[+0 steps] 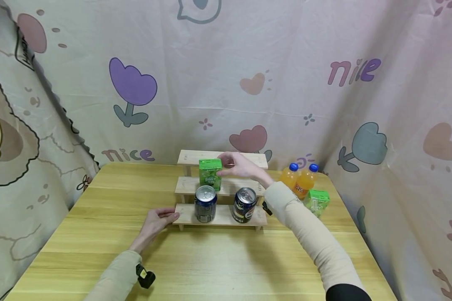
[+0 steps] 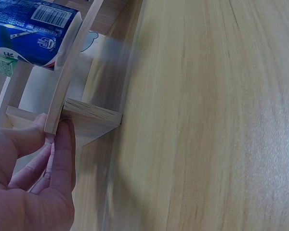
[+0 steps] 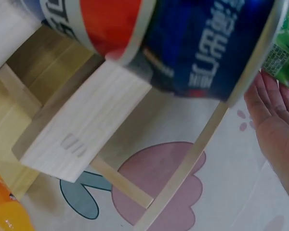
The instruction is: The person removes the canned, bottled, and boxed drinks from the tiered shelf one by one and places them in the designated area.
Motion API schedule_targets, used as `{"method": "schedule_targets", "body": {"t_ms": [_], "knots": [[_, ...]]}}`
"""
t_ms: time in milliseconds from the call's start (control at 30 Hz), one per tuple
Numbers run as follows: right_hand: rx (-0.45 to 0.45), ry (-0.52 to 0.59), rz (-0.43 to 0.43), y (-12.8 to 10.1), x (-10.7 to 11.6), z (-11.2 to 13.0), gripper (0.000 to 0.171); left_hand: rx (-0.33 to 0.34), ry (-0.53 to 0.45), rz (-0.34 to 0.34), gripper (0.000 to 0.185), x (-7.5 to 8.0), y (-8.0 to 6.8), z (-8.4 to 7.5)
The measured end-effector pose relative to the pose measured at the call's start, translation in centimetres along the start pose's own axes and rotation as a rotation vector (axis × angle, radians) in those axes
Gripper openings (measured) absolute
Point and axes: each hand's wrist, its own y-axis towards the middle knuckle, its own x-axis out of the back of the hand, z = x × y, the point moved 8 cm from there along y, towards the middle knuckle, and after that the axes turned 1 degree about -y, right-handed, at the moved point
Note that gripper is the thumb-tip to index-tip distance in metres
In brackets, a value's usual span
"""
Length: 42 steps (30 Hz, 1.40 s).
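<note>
A three-tier wooden stand (image 1: 222, 215) sits on the table, with two dark blue soda cans (image 1: 205, 205) (image 1: 244, 205) upright on its lowest step. My left hand (image 1: 156, 223) pinches the left end of that step, thumb above and fingers beneath, as the left wrist view shows. At the middle step, on the left, my right hand (image 1: 241, 165) holds a green drink carton (image 1: 210, 174) by its right side. The carton stands upright behind the left can, which overlaps its lower part. In the right wrist view, fingers (image 3: 274, 101) lie against the green carton (image 3: 284, 53).
Two orange soda bottles (image 1: 289, 175) (image 1: 305, 182) with blue caps stand right of the stand, near the back edge. Another green carton (image 1: 317, 202) is in front of them. A printed curtain (image 1: 196, 83) hangs behind the table (image 1: 116, 217).
</note>
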Motion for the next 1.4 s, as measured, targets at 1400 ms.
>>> {"method": "schedule_targets", "body": {"t_ms": [1400], "knots": [[0.044, 0.091, -0.230, -1.6, 2.6, 1.5, 0.045, -0.003, -0.002, 0.005, 0.047, -0.1, 0.1, 0.1]]}}
